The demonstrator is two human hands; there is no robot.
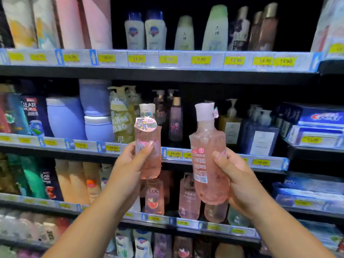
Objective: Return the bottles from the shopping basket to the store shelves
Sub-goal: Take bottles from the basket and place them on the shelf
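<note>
1. Reaching up from the bottom of the view, both forearms ended in full hands. The left grip [130, 161] was curled round the small pink bottle [153, 164], thumb across its front. The right grip [236, 175] wrapped the large pink bottle [210, 161] from its right side.
2. Both bottles hung in the air in front of the shelving, apart from each other and touching no shelf. The basket was out of view.
3. Each bottle stood nearly upright, long axis vertical, white cap on top. The large one leaned slightly left at the cap and showed its barcode label to the camera.
4. Just behind, similar pink bottles [189, 198] stood on the lower shelf [214, 227] beside a LUX bottle [154, 198]. That row looked like the likely home, though the match was not certain.
5. Doing this well probably meant shelving one bottle at a time. Each should go in base first over the price rail, kept upright so neighbours stay standing. The large one would need turning so its front faced out.
6. Farther back, the middle shelf [260, 162] carried pump bottles [230, 118].
</note>
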